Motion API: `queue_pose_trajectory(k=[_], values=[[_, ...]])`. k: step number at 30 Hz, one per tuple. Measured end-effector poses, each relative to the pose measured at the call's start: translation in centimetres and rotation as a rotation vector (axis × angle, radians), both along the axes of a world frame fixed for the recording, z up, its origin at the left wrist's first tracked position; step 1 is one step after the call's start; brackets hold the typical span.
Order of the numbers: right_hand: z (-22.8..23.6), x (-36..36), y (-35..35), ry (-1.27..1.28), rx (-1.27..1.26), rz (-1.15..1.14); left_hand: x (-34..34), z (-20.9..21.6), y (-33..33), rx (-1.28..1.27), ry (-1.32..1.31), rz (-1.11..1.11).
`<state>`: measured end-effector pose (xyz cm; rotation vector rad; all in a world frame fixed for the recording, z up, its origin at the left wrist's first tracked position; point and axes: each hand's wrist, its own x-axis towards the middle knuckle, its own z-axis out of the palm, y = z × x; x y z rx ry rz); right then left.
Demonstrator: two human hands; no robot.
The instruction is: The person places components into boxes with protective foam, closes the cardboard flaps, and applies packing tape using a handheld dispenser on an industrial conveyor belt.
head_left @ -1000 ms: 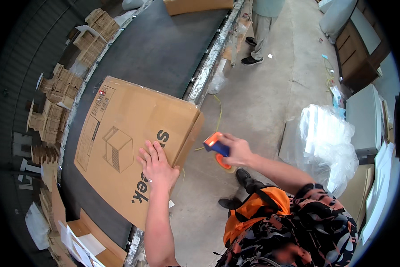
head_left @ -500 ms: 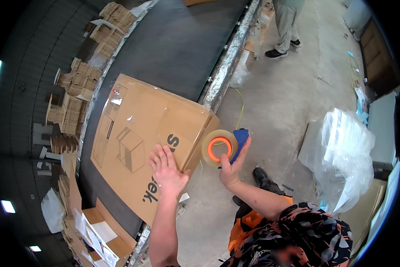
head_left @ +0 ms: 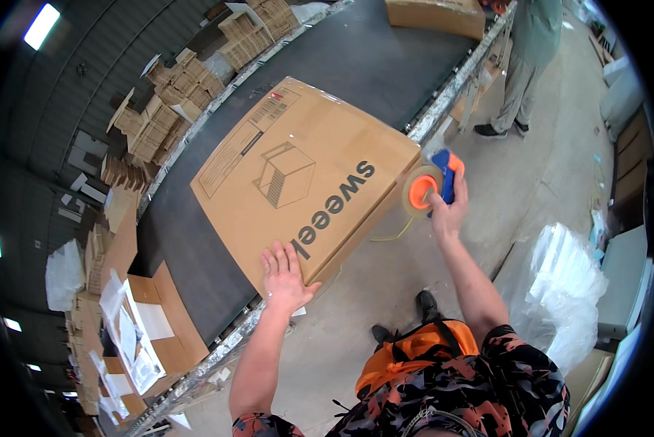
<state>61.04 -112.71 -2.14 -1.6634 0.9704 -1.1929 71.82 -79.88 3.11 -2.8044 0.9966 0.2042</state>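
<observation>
A large flat cardboard box (head_left: pixel 258 211) with dark print and a line drawing lies on the black conveyor belt (head_left: pixel 196 240). My left hand (head_left: pixel 285 280) rests on its near corner, palm down with the fingers spread. In my right hand (head_left: pixel 449 211) is a blue and orange tape gun (head_left: pixel 447 175) loaded with a wide roll of clear tape on an orange core. The roll sits right beside the box's right-hand edge; whether it touches the cardboard I cannot tell.
Another cardboard box (head_left: pixel 436 18) sits farther up the belt. Near its end on the right stands a person (head_left: pixel 527 73). An open carton (head_left: pixel 170 313) is at lower left, flat cardboard stacks (head_left: pixel 170 109) line the far side, and wrapped plastic (head_left: pixel 564 284) stands right.
The tape gun has moved along the box's edge, away from me, in my right hand. My left hand has shifted toward the box's near corner. The view has turned, showing more of the belt.
</observation>
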Motion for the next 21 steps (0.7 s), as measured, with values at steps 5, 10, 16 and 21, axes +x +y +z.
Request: queue_pose_trajectory(k=[5,10,16,21], values=[[13.8,3.7,4.3,0.579,-0.535,0.455,-0.2,0.4,-1.7,-0.041,0.008,0.006],[21.4,12.6,11.2,1.089,-0.591,0.908,-0.3,0.1,-1.7,-0.153,-0.044,-0.025],[20.2,15.6,12.3,1.47,-0.463,1.207,-0.3,0.5,-2.7,-0.153,-0.026,-0.033],[16.8,7.4,10.7,1.427,-0.647,1.156,-0.1,0.2,-1.8,-0.118,-0.008,-0.004]])
